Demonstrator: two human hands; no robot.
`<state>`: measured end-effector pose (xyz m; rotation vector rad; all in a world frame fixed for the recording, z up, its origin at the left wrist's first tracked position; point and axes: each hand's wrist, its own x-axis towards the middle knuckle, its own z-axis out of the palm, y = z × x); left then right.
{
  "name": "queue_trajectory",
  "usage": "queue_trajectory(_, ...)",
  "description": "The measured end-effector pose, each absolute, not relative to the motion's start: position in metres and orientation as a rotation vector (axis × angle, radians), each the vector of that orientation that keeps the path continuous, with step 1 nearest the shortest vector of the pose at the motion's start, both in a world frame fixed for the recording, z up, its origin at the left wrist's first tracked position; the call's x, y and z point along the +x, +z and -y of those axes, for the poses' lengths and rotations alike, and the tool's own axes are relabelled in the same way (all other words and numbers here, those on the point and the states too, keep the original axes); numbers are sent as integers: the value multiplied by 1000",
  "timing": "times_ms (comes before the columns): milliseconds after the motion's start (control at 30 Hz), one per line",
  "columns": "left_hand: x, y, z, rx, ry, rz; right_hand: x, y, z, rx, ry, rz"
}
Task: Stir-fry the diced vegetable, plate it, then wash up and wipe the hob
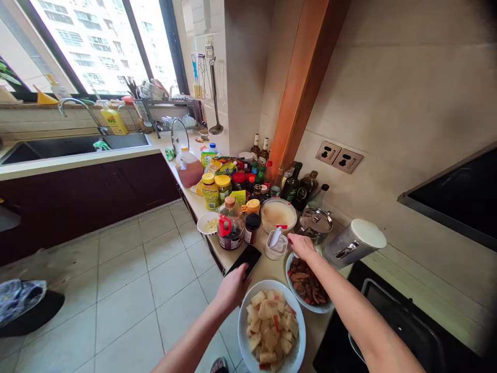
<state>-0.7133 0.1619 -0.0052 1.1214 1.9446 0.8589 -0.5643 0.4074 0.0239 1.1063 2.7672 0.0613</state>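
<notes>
My left hand (235, 282) grips a black smartphone (250, 258) at the counter's front edge, the thumb lying on it. My right hand (303, 245) reaches over the far rim of a bowl of dark braised meat (306, 282), fingers drawn together beside a small clear seasoning box (275, 248) with a white spoon (276, 236) in it. Whatever those fingers hold, if anything, is hidden. Nearest to me stands a large white bowl of pale cooked chunks with red pepper pieces (272, 324).
Bottles and jars crowd the counter's far end, with a glass jar (230, 225), a small bowl of chopped garlic (208, 224) and a tub of cloudy liquid (277, 213). A steel pot (315, 223), a plastic pitcher (351, 243) and a black stove (392, 321) are rightward.
</notes>
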Motion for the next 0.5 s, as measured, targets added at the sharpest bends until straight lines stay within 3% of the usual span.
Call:
queue_trajectory(200, -695, 20, -262, 1484, 956, -2069, -564, 32, -407, 913, 123, -2773)
queue_trajectory(500, -684, 8, -275, 1547, 879, -2197, -557, 41, -418, 621, 297, -2829)
